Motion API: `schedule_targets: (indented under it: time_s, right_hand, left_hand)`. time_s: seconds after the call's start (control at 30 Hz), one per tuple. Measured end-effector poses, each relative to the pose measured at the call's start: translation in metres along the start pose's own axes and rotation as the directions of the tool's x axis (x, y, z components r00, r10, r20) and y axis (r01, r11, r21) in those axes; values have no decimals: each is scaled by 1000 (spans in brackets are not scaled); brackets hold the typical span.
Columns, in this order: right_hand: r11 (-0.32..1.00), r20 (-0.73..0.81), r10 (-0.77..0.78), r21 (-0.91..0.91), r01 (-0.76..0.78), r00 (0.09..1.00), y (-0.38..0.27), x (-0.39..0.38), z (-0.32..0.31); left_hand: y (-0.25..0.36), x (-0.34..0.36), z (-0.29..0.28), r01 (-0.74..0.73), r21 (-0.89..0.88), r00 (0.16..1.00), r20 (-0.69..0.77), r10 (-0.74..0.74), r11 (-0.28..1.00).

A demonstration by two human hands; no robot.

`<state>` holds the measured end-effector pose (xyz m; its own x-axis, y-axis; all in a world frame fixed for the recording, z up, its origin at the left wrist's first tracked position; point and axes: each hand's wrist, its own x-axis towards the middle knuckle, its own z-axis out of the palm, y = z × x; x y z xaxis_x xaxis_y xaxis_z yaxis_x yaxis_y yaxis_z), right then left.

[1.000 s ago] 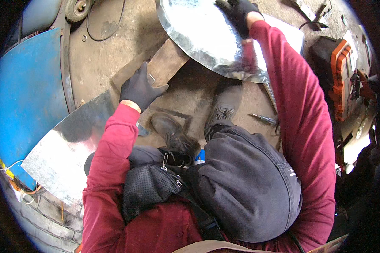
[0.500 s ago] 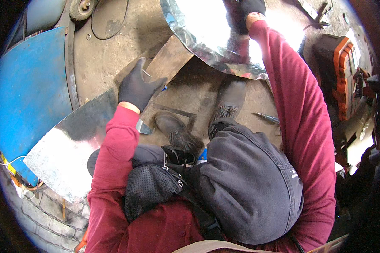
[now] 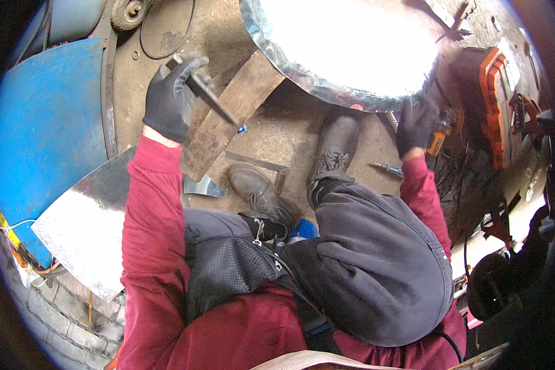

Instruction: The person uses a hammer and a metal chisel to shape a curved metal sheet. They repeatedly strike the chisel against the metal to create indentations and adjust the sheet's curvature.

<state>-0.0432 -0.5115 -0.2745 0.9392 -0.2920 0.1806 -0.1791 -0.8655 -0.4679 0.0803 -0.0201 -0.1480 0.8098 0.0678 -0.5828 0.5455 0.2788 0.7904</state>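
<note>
Silvery metal sheet point(image 3: 342, 52) is positioned ahead-right of the left hand point(image 3: 168, 102), by which a dark bar point(image 3: 214, 100), slanting near-right, is grasped; the sheet is more closely neighboured by the right hand point(image 3: 417, 123), whose hold cannot be told.

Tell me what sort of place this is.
Probably a metalworking or repair workshop, judging by the large shiny metal sheet, the screwdriver-like tool and the orange-edged case.
</note>
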Motion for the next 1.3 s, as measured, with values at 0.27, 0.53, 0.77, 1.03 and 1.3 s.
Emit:
schedule_targets:
  time_s: [0.27, 0.53, 0.77, 1.03, 1.3]
  right_hand:
    - [953, 299, 181, -290, -91, 937, 54, -90, 1]
    - [991, 498, 62, -136, 7, 865, 94, -102, 6]
    - [945, 559, 286, -301, -132, 779, 87, -201, -51]
    - [959, 370, 283, -142, -247, 885, 39, -229, -72]
    - [616, 536, 412, 433, -659, 737, -91, -58, -122]
  left_hand:
    - [-32, -11, 59, -468, 349, 879, 85, 470, 812]
    - [-68, -57, 43, -493, 540, 870, 294, 396, 682]
    - [-90, -71, 18, -486, 706, 857, 268, 441, 515]
    - [-80, -20, -4, -538, 684, 551, 728, 409, -493]
    - [-32, 11, 72, -596, 629, 658, 739, 147, -499]
